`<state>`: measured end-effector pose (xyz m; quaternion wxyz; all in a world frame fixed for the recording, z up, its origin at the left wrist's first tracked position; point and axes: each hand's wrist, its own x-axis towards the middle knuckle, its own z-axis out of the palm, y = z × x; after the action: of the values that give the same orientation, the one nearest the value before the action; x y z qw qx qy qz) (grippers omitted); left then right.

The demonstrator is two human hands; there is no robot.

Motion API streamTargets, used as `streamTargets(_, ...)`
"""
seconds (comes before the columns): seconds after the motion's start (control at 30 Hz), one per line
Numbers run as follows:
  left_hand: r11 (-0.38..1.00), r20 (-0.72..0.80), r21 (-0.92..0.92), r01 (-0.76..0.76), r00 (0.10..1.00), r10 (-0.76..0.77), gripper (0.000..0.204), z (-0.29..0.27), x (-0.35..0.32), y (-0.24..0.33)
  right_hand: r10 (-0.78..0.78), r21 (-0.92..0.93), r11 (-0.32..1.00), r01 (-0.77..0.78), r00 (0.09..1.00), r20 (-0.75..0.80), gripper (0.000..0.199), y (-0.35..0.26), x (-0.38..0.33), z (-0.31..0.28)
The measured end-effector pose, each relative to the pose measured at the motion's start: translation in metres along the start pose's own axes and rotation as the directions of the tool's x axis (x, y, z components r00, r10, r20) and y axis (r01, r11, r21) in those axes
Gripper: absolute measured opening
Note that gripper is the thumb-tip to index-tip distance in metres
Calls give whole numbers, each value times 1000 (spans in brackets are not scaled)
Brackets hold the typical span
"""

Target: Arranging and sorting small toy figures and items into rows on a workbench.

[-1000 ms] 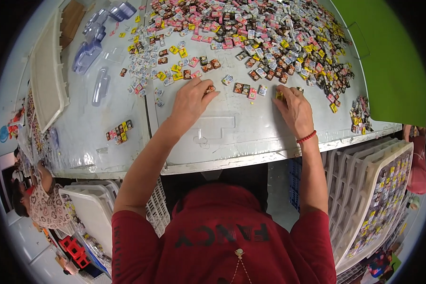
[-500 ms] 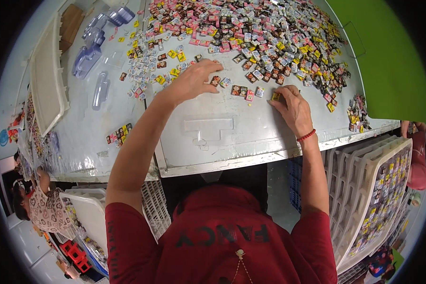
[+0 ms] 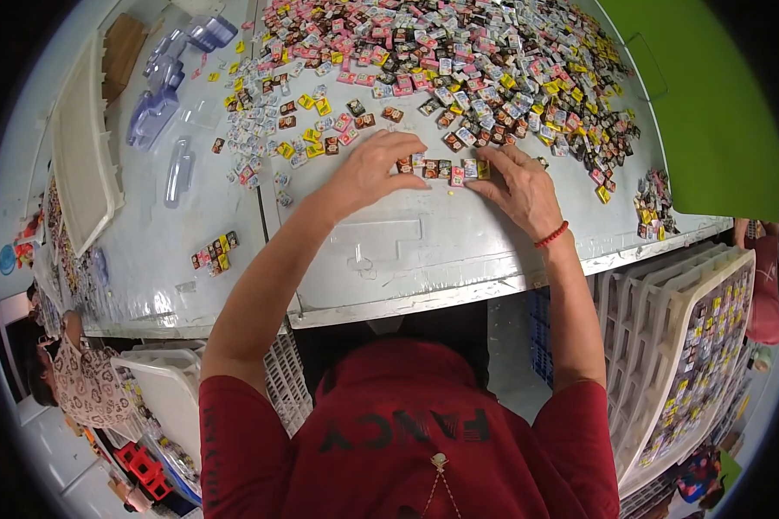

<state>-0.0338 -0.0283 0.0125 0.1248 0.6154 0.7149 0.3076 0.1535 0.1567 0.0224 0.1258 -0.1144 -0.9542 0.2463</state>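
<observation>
A short row of tiny printed boxes lies on the white table between my hands, with a dark pair [image 3: 437, 169] and a pink box [image 3: 457, 176] in the middle. My left hand [image 3: 375, 173] curls around the left end, thumb and fingers gripping a brown box [image 3: 404, 163] and a whitish one beside it. At the right end my right hand [image 3: 524, 186] pinches a yellow box [image 3: 483, 169] against a whitish one. Nearer to me lies a clear T-shaped plastic tray [image 3: 376, 240].
A large heap of small boxes [image 3: 459, 60] covers the far table. Clear plastic trays [image 3: 153, 117] and a white crate lid [image 3: 85, 143] lie to the left, near a small box cluster [image 3: 215, 253]. Stacked white crates [image 3: 679, 346] stand at lower right. Another person [image 3: 86, 381] is at far left.
My hands have come closer together. The right hand brought the yellow box left against the row, and the left hand brought the brown and whitish boxes to its other end.
</observation>
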Motion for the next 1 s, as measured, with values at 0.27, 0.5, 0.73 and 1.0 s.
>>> streamTargets(0.27,1000,-58,16,-20,998,21,40,19,-5,5,-138,-37,990,135,987,-84,44,3,-2,13)
streamTargets(0.5,998,-141,38,-46,989,51,43,27,-7,6,-63,11,998,64,996,-66,35,-18,-3,15)
streamTargets(0.73,1000,-1,-22,-10,1000,10,41,11,1,9,-165,-90,983,158,982,-88,30,-13,1,14)
streamTargets(1.0,999,-13,-11,45,999,-45,31,18,1,5,-123,-94,989,118,991,-55,28,-18,2,22)
